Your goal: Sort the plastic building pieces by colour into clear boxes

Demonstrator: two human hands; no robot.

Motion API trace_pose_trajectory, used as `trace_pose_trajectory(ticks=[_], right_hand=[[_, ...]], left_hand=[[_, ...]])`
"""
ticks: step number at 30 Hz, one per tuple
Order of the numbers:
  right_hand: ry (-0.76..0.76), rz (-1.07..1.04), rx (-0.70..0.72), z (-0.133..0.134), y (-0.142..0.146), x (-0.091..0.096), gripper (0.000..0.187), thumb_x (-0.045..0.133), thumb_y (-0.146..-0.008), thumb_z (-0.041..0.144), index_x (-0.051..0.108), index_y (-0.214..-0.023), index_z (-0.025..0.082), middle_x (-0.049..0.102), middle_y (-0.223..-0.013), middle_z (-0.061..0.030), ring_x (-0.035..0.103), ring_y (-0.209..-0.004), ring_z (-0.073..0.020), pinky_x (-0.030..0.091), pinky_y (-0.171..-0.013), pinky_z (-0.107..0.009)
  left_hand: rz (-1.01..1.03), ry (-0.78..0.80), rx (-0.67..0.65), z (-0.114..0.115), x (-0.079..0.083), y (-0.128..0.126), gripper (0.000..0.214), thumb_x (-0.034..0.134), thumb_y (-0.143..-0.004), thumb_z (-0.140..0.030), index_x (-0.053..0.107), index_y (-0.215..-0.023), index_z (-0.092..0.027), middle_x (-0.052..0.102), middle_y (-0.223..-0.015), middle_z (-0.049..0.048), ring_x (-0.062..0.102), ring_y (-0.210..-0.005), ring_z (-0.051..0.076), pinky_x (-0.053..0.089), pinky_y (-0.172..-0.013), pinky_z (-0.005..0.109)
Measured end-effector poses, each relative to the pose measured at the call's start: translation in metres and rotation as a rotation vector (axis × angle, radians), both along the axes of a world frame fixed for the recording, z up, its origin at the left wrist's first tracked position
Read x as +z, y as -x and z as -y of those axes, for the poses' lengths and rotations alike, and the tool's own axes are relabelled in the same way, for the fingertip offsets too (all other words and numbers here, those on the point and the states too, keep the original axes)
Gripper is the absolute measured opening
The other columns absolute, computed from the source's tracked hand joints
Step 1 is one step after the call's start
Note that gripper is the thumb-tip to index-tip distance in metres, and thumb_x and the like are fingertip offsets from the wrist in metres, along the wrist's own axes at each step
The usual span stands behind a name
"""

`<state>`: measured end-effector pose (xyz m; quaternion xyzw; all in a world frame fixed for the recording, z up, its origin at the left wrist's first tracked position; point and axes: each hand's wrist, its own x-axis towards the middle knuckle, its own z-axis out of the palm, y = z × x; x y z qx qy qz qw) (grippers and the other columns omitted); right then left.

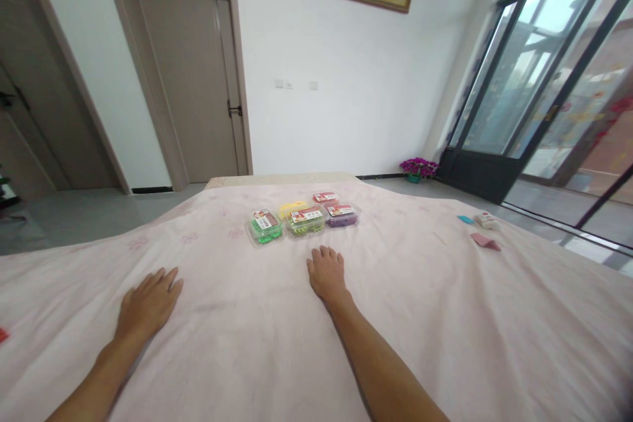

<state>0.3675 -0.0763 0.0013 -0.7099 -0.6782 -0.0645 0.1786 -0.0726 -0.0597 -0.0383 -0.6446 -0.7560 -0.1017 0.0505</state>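
My left hand (148, 303) lies flat, palm down, on the pink cloth (445, 330) with its fingers stretched out and nothing in it. My right hand (325, 271) also rests palm down on the cloth, fingers extended, holding nothing. Just beyond my right hand stands a row of small clear plastic boxes: one with green pieces (266, 227), one with yellow-green pieces (305, 219), one with purple pieces (341, 213), and a red one (325, 198) behind them. The right fingertips are a short gap short of the yellow-green box.
A few small flat items, a blue one (465, 219), a white box (487, 219) and a pink piece (485, 241), lie on the cloth at the right. A red bit (2, 335) shows at the left edge. Beyond are a door (190, 79), a white wall and glass doors (554, 79).
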Motion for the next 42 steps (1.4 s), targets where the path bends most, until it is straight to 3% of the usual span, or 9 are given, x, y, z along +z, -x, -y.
trace_pose_trajectory(ticks=[12, 23, 42], right_hand=[[0.005, -0.028, 0.028, 0.005, -0.003, 0.003, 0.033, 0.044, -0.1, 0.036, 0.062, -0.122, 0.02, 0.056, -0.138, -0.0152, 0.046, -0.124, -0.0294, 0.026, -0.107, -0.048], [-0.001, -0.031, 0.032, 0.003, -0.005, 0.001, 0.035, 0.045, -0.099, 0.038, 0.061, -0.123, 0.02, 0.055, -0.14, -0.0151, 0.045, -0.126, -0.0299, 0.025, -0.108, -0.049], [0.022, -0.026, 0.027, 0.004, -0.005, 0.003, 0.036, 0.045, -0.099, 0.038, 0.061, -0.127, 0.021, 0.055, -0.14, -0.0152, 0.045, -0.127, -0.0295, 0.024, -0.108, -0.048]], left_hand=[[-0.016, -0.043, -0.025, 0.006, 0.012, -0.006, 0.059, 0.03, -0.096, -0.038, 0.058, -0.138, -0.008, 0.055, -0.146, 0.0167, 0.048, -0.136, 0.027, 0.03, -0.117, 0.038], [0.039, -0.026, 0.041, 0.007, 0.021, -0.01, 0.05, 0.041, -0.095, -0.038, 0.06, -0.135, -0.016, 0.057, -0.145, 0.0104, 0.053, -0.129, 0.029, 0.039, -0.109, 0.041], [0.059, -0.035, 0.038, 0.007, 0.021, -0.01, 0.051, 0.041, -0.094, -0.038, 0.061, -0.134, -0.014, 0.057, -0.144, 0.0134, 0.054, -0.128, 0.028, 0.038, -0.108, 0.04]])
